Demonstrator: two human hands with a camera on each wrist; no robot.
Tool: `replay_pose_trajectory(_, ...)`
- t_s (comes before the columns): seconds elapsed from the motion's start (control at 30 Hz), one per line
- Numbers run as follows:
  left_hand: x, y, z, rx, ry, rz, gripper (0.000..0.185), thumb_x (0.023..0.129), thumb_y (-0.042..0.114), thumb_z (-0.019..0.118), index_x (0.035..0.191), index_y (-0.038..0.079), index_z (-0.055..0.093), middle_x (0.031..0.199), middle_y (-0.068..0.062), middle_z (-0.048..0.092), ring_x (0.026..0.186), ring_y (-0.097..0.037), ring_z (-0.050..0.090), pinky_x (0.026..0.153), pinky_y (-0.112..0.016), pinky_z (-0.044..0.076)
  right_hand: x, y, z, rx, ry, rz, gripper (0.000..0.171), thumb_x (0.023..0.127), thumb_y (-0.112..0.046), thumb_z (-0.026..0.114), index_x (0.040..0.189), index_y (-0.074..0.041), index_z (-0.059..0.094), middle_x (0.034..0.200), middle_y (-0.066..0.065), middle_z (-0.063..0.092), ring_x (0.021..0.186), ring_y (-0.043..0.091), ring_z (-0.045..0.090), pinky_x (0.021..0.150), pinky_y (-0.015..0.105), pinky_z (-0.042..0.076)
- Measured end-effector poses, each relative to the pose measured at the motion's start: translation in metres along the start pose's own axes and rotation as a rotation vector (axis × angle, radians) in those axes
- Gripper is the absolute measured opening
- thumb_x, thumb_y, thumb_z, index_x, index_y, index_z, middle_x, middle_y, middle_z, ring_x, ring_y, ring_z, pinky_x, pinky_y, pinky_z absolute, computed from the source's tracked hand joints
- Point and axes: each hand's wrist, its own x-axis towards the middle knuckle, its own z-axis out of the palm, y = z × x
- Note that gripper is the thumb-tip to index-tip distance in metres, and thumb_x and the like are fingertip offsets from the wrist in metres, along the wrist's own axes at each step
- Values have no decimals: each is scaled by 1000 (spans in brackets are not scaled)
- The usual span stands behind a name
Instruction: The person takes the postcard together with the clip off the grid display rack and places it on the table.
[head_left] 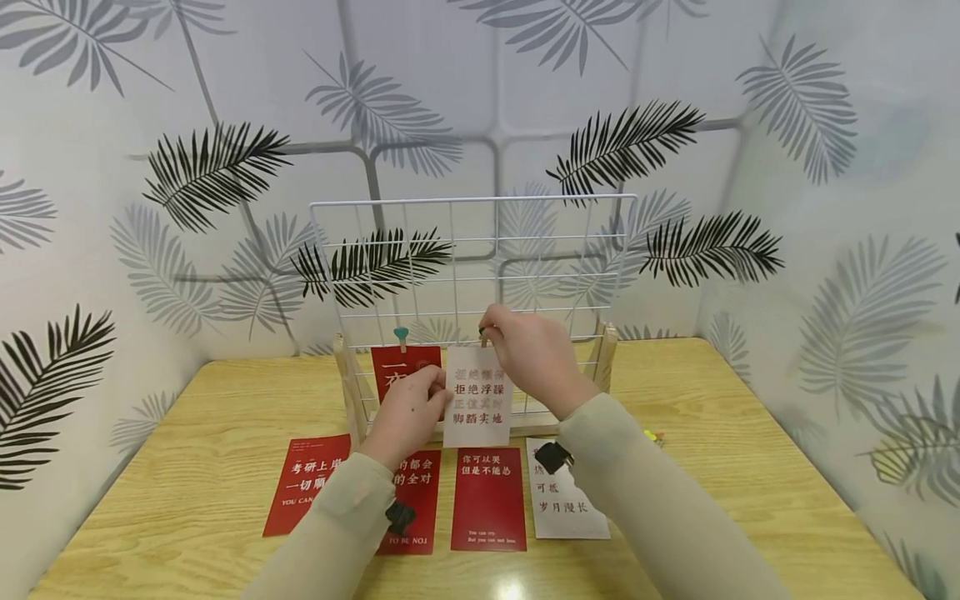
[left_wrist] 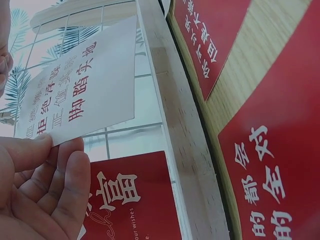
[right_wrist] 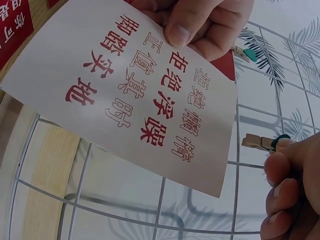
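A white card (head_left: 477, 398) with red characters hangs in front of the white wire grid (head_left: 525, 250). My left hand (head_left: 438, 387) pinches its left edge between thumb and fingers (left_wrist: 50, 170). My right hand (head_left: 486, 329) pinches a small wooden clip (right_wrist: 259, 143) with a dark green tip. The clip sits at the card's top edge, level with a grid wire. In the right wrist view the clip's mouth is just beside the card's corner (right_wrist: 220, 185). A red card (head_left: 393, 367) hangs on the grid to the left under a teal clip (head_left: 402, 333).
The grid stands in a wooden base (left_wrist: 185, 125) on a wooden table (head_left: 750, 500). Three red cards (head_left: 307, 483) (head_left: 416, 500) (head_left: 488, 498) and a white card (head_left: 566, 504) lie flat in front. Small coloured clips (head_left: 654, 435) lie at the right. Leaf-patterned walls enclose the table.
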Motion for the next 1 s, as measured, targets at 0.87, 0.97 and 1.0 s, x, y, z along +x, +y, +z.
replay_pose_trajectory(0.87, -9, 1, -10, 23, 1, 6, 15, 99, 20, 68, 113, 15, 66, 93, 2, 67, 83, -18, 63, 77, -37, 57, -13, 12, -18, 61, -31, 49, 11, 102, -20, 63, 109, -19, 72, 86, -4, 73, 57, 10, 54, 50, 30, 42)
replay_pose_trajectory(0.97, -9, 2, -10, 28, 0, 9, 15, 99, 20, 68, 112, 15, 67, 92, 3, 67, 83, -17, 63, 76, -35, 56, -14, 14, -19, 73, -29, 53, 12, 101, -20, 64, 109, -18, 72, 90, -3, 74, 58, 11, 56, 51, 31, 43)
replay_pose_trajectory(1.0, -9, 2, -11, 32, 1, 11, 14, 99, 20, 68, 112, 15, 67, 92, 3, 67, 83, -17, 62, 75, -35, 56, -15, 14, -20, 74, -32, 58, 12, 101, -20, 64, 110, -18, 72, 90, -3, 75, 58, 11, 56, 51, 31, 43)
